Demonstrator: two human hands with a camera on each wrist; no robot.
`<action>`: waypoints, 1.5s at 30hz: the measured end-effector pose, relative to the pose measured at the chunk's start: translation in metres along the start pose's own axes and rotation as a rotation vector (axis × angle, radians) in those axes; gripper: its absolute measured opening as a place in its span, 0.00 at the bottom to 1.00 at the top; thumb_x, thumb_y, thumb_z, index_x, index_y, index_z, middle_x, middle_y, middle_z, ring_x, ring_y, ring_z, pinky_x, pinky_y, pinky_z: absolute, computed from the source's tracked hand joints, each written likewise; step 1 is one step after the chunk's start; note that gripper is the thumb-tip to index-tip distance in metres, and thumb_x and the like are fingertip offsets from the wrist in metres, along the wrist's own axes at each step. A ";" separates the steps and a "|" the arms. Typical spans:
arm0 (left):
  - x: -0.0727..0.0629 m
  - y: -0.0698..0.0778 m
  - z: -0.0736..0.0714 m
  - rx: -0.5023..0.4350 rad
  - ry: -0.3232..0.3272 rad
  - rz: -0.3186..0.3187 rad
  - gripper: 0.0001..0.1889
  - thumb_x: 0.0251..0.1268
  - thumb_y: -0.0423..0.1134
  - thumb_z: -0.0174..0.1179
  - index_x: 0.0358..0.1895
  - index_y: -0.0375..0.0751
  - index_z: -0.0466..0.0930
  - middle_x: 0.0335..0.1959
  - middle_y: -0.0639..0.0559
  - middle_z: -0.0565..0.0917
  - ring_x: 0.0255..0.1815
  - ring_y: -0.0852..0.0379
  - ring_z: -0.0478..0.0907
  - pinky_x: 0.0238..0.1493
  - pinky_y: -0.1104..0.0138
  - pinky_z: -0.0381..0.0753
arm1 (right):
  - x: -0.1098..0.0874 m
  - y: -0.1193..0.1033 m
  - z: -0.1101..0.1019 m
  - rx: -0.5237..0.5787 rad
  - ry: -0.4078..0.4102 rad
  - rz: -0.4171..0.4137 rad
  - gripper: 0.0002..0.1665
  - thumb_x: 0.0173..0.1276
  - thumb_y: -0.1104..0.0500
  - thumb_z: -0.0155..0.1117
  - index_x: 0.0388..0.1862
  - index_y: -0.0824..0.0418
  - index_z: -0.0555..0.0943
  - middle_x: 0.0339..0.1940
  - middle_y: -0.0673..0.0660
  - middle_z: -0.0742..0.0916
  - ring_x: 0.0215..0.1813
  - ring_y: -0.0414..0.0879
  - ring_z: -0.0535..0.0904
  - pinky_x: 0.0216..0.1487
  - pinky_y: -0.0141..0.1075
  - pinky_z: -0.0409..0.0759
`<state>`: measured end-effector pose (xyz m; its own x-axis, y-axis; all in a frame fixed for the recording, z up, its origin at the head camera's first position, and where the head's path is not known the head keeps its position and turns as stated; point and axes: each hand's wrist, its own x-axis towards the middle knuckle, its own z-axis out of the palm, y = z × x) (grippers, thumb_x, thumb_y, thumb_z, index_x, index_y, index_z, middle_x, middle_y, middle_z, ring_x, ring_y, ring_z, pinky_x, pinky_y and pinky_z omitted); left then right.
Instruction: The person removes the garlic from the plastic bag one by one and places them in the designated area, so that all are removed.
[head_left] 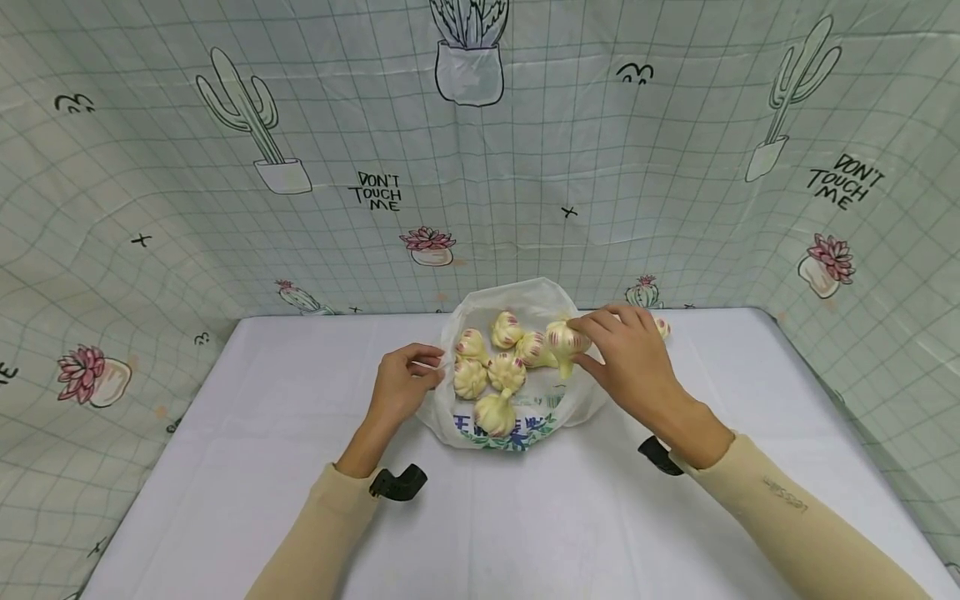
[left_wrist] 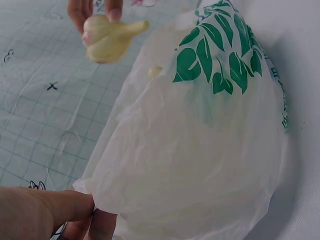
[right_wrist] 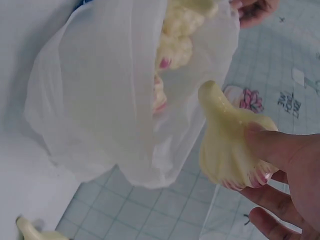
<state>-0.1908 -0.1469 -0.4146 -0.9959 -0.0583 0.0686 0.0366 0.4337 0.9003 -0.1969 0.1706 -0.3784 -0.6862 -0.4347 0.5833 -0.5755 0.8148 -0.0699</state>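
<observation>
A white plastic bag (head_left: 583, 402) with green leaf print stands with its mouth wide open on the table. Several garlic bulbs (head_left: 507, 372), pale yellow with pink streaks, lie inside it. My left hand (head_left: 405, 382) pinches the bag's left rim between thumb and fingers, as the left wrist view shows. Over the right side of the opening, my right hand (head_left: 636, 354) holds another garlic bulb (right_wrist: 235, 145) by its rounded body, thumb on one side and fingers on the other. That bulb's stem points down into the bag in the head view.
One more garlic bulb (right_wrist: 40, 233) lies on the table beyond my right hand, mostly hidden by it in the head view. A white cloth covers the table (head_left: 300, 383). A grid-patterned curtain (head_left: 510, 183) with plant drawings rises behind and at both sides.
</observation>
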 end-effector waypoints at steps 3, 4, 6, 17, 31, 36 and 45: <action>0.000 0.000 0.000 0.002 0.003 0.002 0.13 0.67 0.23 0.67 0.54 0.30 0.86 0.46 0.37 0.87 0.43 0.45 0.86 0.36 0.72 0.82 | -0.003 0.008 -0.005 0.018 0.046 0.016 0.29 0.50 0.63 0.89 0.52 0.62 0.87 0.46 0.58 0.90 0.55 0.63 0.79 0.63 0.59 0.73; 0.001 -0.001 0.000 0.003 0.005 0.004 0.13 0.67 0.23 0.67 0.54 0.29 0.86 0.46 0.37 0.87 0.43 0.45 0.86 0.36 0.72 0.82 | -0.004 0.011 -0.007 0.023 0.060 0.020 0.29 0.49 0.64 0.89 0.51 0.62 0.87 0.46 0.58 0.91 0.54 0.63 0.79 0.62 0.59 0.73; 0.001 -0.001 0.000 0.000 0.006 0.002 0.13 0.68 0.23 0.67 0.54 0.29 0.86 0.46 0.36 0.87 0.43 0.44 0.86 0.36 0.71 0.83 | -0.006 0.017 -0.010 0.028 0.087 0.027 0.30 0.48 0.65 0.89 0.51 0.63 0.87 0.46 0.59 0.91 0.54 0.63 0.79 0.62 0.58 0.72; 0.000 -0.002 -0.002 -0.004 0.003 -0.013 0.14 0.68 0.24 0.67 0.55 0.30 0.86 0.47 0.36 0.86 0.45 0.43 0.86 0.38 0.68 0.84 | -0.021 0.047 -0.027 0.009 0.131 0.122 0.27 0.50 0.67 0.87 0.51 0.64 0.87 0.45 0.64 0.90 0.54 0.67 0.79 0.59 0.61 0.72; 0.000 -0.003 -0.002 -0.020 -0.001 -0.017 0.14 0.68 0.23 0.67 0.55 0.29 0.86 0.47 0.36 0.86 0.44 0.45 0.86 0.37 0.71 0.82 | -0.043 0.090 -0.036 -0.032 0.081 0.268 0.26 0.55 0.67 0.84 0.54 0.67 0.86 0.50 0.71 0.89 0.58 0.71 0.77 0.58 0.69 0.69; 0.000 -0.003 -0.002 -0.017 0.006 -0.015 0.14 0.67 0.23 0.67 0.55 0.29 0.86 0.47 0.36 0.86 0.43 0.45 0.87 0.37 0.72 0.83 | -0.051 0.103 -0.034 -0.036 0.072 0.279 0.26 0.56 0.68 0.83 0.54 0.68 0.86 0.49 0.73 0.88 0.56 0.72 0.76 0.57 0.68 0.68; 0.000 -0.005 -0.002 -0.028 0.007 0.003 0.13 0.68 0.22 0.66 0.54 0.28 0.86 0.47 0.35 0.86 0.42 0.46 0.87 0.35 0.74 0.81 | -0.065 0.124 -0.026 -0.056 0.019 0.325 0.26 0.56 0.68 0.82 0.54 0.70 0.85 0.51 0.74 0.87 0.58 0.73 0.75 0.59 0.68 0.67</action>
<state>-0.1906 -0.1512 -0.4181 -0.9952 -0.0636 0.0742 0.0419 0.4088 0.9117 -0.2119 0.3098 -0.4044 -0.8210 -0.1416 0.5531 -0.3020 0.9299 -0.2102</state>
